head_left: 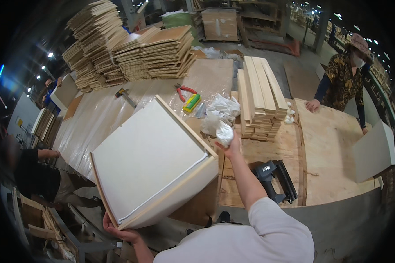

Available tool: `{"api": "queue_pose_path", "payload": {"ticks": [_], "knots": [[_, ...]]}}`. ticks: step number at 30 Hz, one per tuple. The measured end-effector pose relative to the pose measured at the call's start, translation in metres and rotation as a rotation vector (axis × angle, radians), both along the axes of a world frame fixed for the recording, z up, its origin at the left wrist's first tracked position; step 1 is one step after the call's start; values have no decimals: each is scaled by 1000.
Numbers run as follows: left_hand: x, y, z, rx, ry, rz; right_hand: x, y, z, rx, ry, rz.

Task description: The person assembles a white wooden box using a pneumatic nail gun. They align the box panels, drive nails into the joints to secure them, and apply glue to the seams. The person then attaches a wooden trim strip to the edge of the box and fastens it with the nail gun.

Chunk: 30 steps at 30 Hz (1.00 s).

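A white panelled box (149,153) with wooden edge strips lies tilted in front of me, partly on the table. A white bead of glue (171,182) runs along its near edge, beside the wooden strip. My left hand (120,231) is closed round the box's lower left corner, with some fingers hidden beneath it. Just off the box's right corner, my right hand (231,147) grips a shiny white glue bottle (224,133); its nozzle is out of sight. Crumpled white plastic (223,108) lies right behind that bottle.
Wooden strips (261,94) are stacked right of my right hand, with a nail gun (274,180) nearer me. Red-handled pliers (186,91), a yellow-green box (192,103) and a hammer (125,96) lie beyond the box. Panels (158,52) pile up behind. Co-workers (344,83) stand at both sides.
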State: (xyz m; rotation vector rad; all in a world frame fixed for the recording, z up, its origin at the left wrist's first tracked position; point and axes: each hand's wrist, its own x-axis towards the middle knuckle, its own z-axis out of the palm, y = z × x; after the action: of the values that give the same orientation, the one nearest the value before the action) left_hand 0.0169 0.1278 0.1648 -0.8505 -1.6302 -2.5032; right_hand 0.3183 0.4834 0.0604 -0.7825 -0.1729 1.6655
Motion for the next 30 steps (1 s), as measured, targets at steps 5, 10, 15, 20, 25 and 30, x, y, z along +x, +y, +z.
{"api": "queue_pose_path", "payload": {"ticks": [5, 10, 15, 20, 25, 30], "knots": [[-4, -5, -5, 4, 0, 21, 24, -8, -5, 494, -1026, -207], [7, 0, -1, -16, -10, 89, 97, 7, 151, 809, -1839, -602], [7, 6, 3, 12, -42, 60, 145, 78, 201, 276, -2286, -67], [-4, -2, -5, -61, 83, 80, 148, 76, 216, 155, -2111, 79], [-17, -19, 10, -135, 131, 239, 166, 51, 232, 304, -1913, -18], [14, -2, 76, -117, 594, 300, 141, 5, 231, 862, -1899, -106]]}}
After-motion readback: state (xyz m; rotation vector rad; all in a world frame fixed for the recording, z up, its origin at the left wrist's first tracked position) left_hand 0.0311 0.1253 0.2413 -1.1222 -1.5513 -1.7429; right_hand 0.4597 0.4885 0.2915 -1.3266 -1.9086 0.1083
